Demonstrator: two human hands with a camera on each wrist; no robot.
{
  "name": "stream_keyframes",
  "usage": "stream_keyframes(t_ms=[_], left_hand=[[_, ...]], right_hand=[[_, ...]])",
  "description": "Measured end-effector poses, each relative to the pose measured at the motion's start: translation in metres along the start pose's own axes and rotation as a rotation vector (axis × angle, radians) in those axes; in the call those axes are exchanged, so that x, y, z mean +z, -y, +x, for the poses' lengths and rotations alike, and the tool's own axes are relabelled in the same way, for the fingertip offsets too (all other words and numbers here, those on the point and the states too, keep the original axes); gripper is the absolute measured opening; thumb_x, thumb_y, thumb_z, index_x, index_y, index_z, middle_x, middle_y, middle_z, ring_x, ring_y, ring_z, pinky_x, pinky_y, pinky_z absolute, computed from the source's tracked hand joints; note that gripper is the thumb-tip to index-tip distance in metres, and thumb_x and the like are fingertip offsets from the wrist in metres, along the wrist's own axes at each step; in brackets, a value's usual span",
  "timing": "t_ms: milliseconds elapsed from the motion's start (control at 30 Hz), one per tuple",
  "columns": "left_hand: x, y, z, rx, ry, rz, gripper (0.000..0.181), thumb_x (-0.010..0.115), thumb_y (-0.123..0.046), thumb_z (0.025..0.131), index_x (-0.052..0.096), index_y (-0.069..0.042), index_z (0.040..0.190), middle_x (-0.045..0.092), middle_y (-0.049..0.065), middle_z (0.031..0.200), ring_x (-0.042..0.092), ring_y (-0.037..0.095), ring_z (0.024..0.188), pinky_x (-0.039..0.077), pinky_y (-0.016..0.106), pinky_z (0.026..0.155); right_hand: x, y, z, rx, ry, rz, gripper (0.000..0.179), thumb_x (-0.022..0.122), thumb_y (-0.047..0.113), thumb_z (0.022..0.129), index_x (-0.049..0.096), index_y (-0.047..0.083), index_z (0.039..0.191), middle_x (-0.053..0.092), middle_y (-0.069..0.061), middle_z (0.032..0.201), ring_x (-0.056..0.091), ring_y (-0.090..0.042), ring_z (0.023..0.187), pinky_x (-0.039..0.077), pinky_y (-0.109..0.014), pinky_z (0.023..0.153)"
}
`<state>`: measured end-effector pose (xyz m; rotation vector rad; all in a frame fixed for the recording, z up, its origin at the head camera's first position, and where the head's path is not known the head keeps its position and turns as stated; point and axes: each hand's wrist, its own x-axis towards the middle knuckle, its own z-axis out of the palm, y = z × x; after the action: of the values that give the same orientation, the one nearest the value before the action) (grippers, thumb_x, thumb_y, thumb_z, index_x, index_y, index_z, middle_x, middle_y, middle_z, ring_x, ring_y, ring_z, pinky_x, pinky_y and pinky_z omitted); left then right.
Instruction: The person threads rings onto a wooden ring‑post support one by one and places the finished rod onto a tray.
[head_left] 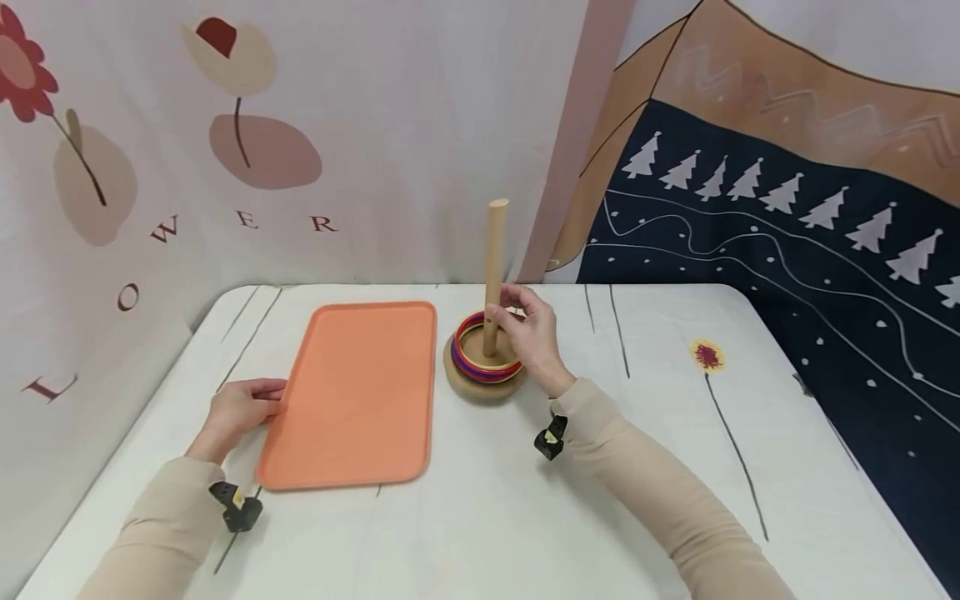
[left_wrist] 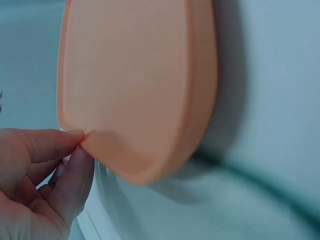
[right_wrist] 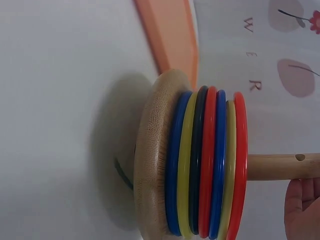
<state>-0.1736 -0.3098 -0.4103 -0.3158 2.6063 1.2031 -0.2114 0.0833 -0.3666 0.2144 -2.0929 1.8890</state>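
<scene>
An orange tray [head_left: 352,392] lies on the white-covered table, left of centre. My left hand [head_left: 240,412] pinches the tray's left rim between thumb and fingers, seen close up in the left wrist view, where the tray [left_wrist: 130,75] slants beside the hand [left_wrist: 45,185]. Right of the tray stands a wooden ring-toss stand with a round base [head_left: 480,392] and an upright post [head_left: 496,250]. Several coloured rings [right_wrist: 206,165], in red, blue, yellow and dark green, are stacked round the post on the base. My right hand [head_left: 534,335] grips the post just above the rings.
The table's white cloth [head_left: 600,500] has printed stems and a printed flower [head_left: 707,357] on the right. Behind the table hangs a pale curtain [head_left: 420,125] with flowers and letters. A dark panel with printed trees [head_left: 780,242] borders the right side.
</scene>
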Motion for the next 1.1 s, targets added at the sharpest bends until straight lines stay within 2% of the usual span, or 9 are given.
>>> stream_keyframes(t_ms=[200,300,500,667,867,1100], left_hand=[[0.026,-0.020,0.006,0.028,0.057,-0.084,0.048,0.058,-0.001,0.089,0.043,0.014,0.132,0.054,0.030,0.125,0.061,-0.002,0.076,0.057,0.022,0.068],[0.041,-0.029,0.010,0.063,0.078,-0.145,0.048,0.059,0.000,0.089,0.044,0.014,0.132,0.051,0.031,0.129,0.061,-0.003,0.077,0.056,0.020,0.070],[0.074,-0.055,0.016,0.085,0.106,-0.235,0.045,0.059,0.003,0.087,0.048,0.013,0.130,0.057,0.028,0.123,0.061,-0.001,0.077,0.056,0.019,0.070],[0.110,-0.082,0.017,0.070,0.123,-0.309,0.045,0.060,0.006,0.085,0.050,0.010,0.129,0.060,0.024,0.118,0.062,0.003,0.078,0.056,0.021,0.071],[0.150,-0.110,0.014,0.083,0.135,-0.294,0.047,0.062,0.007,0.082,0.054,0.005,0.128,0.061,0.021,0.114,0.063,0.012,0.084,0.057,0.026,0.072],[0.173,-0.127,0.011,0.101,0.147,-0.289,0.048,0.065,0.007,0.080,0.056,0.003,0.127,0.063,0.016,0.107,0.061,0.011,0.080,0.057,0.022,0.068]], right_hand=[[-0.021,0.009,0.008,-0.049,-0.044,-0.021,0.026,0.069,0.007,0.084,0.064,-0.005,0.107,0.063,-0.020,0.097,0.057,-0.009,0.088,0.049,-0.016,0.078],[-0.029,0.014,0.010,-0.066,-0.063,-0.038,0.026,0.069,0.006,0.084,0.064,-0.005,0.107,0.063,-0.016,0.095,0.057,-0.006,0.087,0.049,-0.016,0.077],[-0.040,0.019,0.012,-0.068,-0.081,-0.028,0.023,0.069,0.005,0.084,0.064,-0.005,0.105,0.062,-0.002,0.088,0.057,-0.006,0.085,0.049,-0.016,0.073],[-0.042,0.017,0.010,-0.041,-0.076,-0.048,0.025,0.069,0.008,0.085,0.064,-0.004,0.107,0.063,-0.007,0.093,0.057,-0.007,0.087,0.049,-0.017,0.076],[-0.043,0.010,0.006,0.021,-0.062,-0.031,0.026,0.068,0.006,0.085,0.064,-0.005,0.108,0.062,-0.015,0.099,0.056,-0.005,0.086,0.048,-0.014,0.077],[-0.044,0.023,-0.006,0.022,-0.055,-0.056,0.024,0.065,-0.002,0.085,0.062,-0.011,0.106,0.062,-0.022,0.096,0.056,-0.005,0.084,0.048,-0.015,0.077]])
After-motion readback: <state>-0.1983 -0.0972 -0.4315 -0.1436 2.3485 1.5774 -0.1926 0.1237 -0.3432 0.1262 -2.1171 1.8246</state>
